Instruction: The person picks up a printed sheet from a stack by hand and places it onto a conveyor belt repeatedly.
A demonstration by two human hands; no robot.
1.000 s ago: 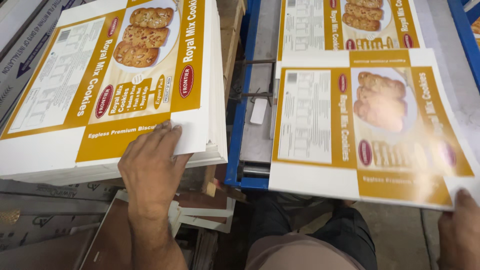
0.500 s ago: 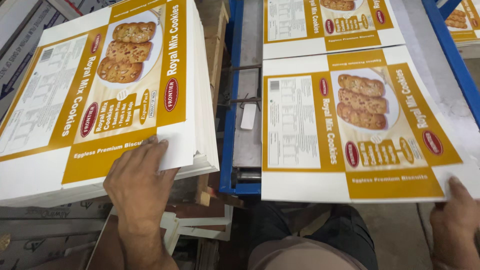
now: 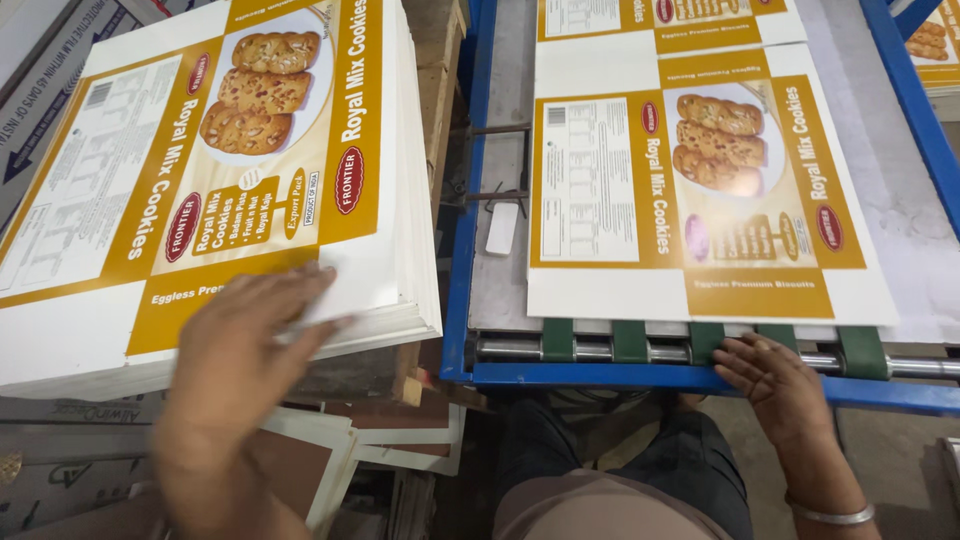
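The left hand lay flat, fingers spread and blurred, on the near edge of the stack of printed sheets, palm on the top sheet's white and yellow margin, gripping nothing. The stack sat on a wooden pallet to the left, its right corner overhanging lower sheets and cardboard near the floor. The right hand was open too, its fingertips resting on the blue frame at the conveyor's near edge, just under a metal roller that carried green belts. A bangle showed on that wrist. On the conveyor a single sheet lay flat, its near edge over the belts and just beyond the right fingers, not touching them as far as could be told. A second sheet lay beyond it toward the far edge, and part of a third showed at the far right corner past a blue rail. A small white block rested on the grey bed near the conveyor's left edge, between the stack and the single sheet.
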